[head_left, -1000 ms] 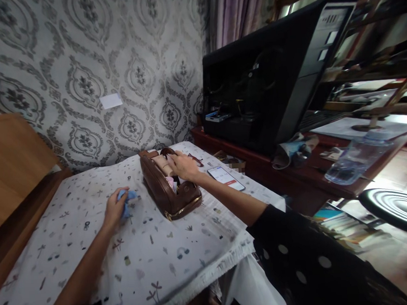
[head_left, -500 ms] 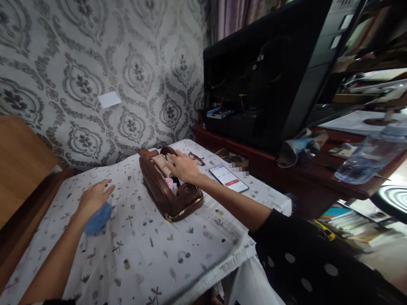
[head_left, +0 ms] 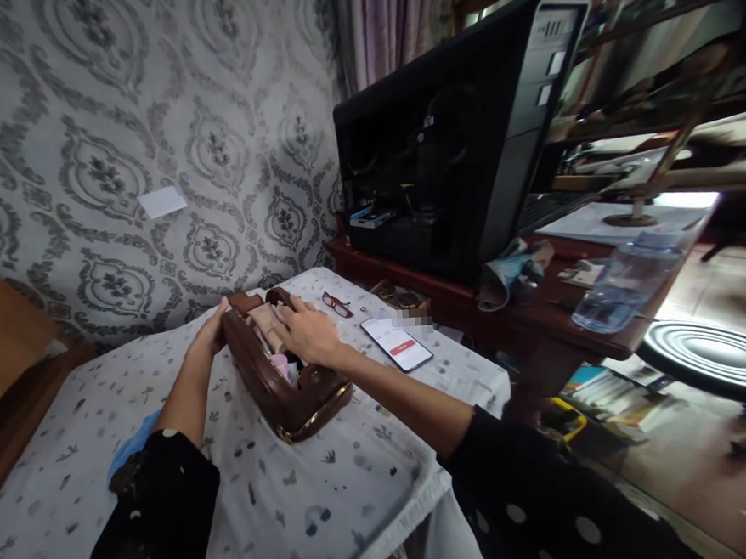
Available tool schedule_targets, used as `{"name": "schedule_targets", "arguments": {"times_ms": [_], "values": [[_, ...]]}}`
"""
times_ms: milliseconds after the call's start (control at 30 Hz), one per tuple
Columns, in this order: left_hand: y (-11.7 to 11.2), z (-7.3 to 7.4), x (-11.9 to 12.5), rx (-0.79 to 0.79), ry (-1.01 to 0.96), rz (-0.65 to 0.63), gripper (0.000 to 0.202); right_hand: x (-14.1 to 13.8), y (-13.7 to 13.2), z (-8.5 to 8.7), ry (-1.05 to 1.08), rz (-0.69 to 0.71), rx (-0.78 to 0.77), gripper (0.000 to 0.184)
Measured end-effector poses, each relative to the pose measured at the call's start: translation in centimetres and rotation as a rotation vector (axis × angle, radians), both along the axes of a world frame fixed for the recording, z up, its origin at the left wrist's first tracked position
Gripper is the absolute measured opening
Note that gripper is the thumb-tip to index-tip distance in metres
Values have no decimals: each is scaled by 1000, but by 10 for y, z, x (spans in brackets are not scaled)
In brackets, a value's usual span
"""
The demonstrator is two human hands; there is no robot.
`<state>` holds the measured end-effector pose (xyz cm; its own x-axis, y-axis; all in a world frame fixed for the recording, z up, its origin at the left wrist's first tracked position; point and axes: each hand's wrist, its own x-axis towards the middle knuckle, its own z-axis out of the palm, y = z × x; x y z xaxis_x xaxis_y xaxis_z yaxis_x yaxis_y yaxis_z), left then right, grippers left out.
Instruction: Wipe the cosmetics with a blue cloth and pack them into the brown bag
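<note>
A brown leather bag (head_left: 258, 381) with gold zips sits unzipped on the patterned cloth. Inside it show a beige item (head_left: 263, 321) and a pink item (head_left: 280, 363). My left hand (head_left: 209, 332) grips the bag's far left side, its fingers partly hidden behind the wall. Over the opening lies my right hand (head_left: 309, 331), fingers extended and apart, tips reaching in beside the beige item; nothing is seen held in it. A blue cloth-like item (head_left: 132, 441) lies partly under my left forearm.
To the bag's right are red-framed glasses (head_left: 337, 305) and a phone (head_left: 395, 343) with a lit screen. Beyond stands a black computer case (head_left: 428, 156) on a dark red desk, with a clear plastic bottle (head_left: 625, 283). A patterned wall (head_left: 227, 204) rises behind.
My left hand has moved from above the blue item forward and right to the bag's left side. My right hand stays at the opening. The view has turned slightly right.
</note>
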<state>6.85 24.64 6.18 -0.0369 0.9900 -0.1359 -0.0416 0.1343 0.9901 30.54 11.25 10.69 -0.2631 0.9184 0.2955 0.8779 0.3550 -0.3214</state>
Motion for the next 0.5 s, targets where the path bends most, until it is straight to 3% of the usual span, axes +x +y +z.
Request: {"name": "schedule_targets", "arguments": {"times_ms": [200,367,500], "values": [[9,10,8,-37,-87,0,33,0,1,-1,16,12,-12,48],[6,15,15,125,-154,9,45,1,0,-2,34,21,4,46],[4,21,16,170,-179,47,41,2,0,-2,35,23,0,46]]}}
